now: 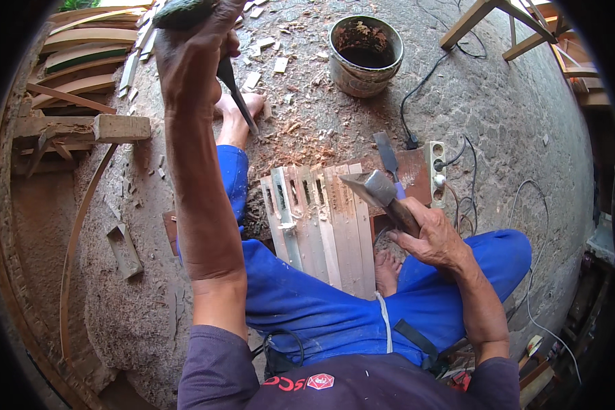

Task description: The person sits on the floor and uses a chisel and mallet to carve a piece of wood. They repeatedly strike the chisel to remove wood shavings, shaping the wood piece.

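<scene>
My left hand (201,44) is raised high at the far left, its fingers wrapped round a chisel (238,96). The dark green handle end pokes out above the fist, and the narrow steel blade slants down over the chips. At the right, my right hand (427,236) grips a hammer (376,188) by its short wooden handle; the metal head hangs over the right side of the wooden slats (321,232). Those slats lie side by side between my legs, with slots cut near the far ends of several and shavings on top. Neither tool touches them.
Beyond the hammer, a second chisel (387,156) with a purple handle lies on a reddish board (413,171) beside a power strip (437,174) with cords. A dirty bucket (365,58) stands farther back. Chips litter the floor; curved wood (89,61) is stacked at left.
</scene>
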The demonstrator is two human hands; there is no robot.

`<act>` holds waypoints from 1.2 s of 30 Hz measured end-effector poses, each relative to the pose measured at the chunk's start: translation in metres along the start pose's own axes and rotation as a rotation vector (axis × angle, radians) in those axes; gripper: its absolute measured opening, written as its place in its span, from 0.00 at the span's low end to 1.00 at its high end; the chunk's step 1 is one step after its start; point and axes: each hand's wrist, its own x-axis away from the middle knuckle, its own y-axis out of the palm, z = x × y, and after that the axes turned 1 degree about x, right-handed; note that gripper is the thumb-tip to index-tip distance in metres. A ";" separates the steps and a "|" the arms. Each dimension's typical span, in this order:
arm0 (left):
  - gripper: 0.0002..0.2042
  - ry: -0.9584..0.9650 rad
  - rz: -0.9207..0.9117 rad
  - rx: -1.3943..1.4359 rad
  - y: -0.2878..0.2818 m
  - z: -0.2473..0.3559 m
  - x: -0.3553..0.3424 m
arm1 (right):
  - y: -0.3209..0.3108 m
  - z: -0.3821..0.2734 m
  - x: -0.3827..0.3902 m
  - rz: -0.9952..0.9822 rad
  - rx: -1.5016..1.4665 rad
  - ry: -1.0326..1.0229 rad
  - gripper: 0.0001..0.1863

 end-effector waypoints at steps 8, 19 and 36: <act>0.08 0.145 0.343 0.288 -0.065 0.028 0.092 | 0.055 0.031 -0.047 -0.699 0.098 -0.139 0.20; 0.10 0.024 0.333 0.312 -0.021 0.007 0.182 | 0.014 0.003 -0.097 0.312 -0.168 0.152 0.20; 0.10 -0.067 0.078 -0.004 0.047 -0.042 0.249 | 0.095 0.037 0.047 0.091 -0.742 0.167 0.20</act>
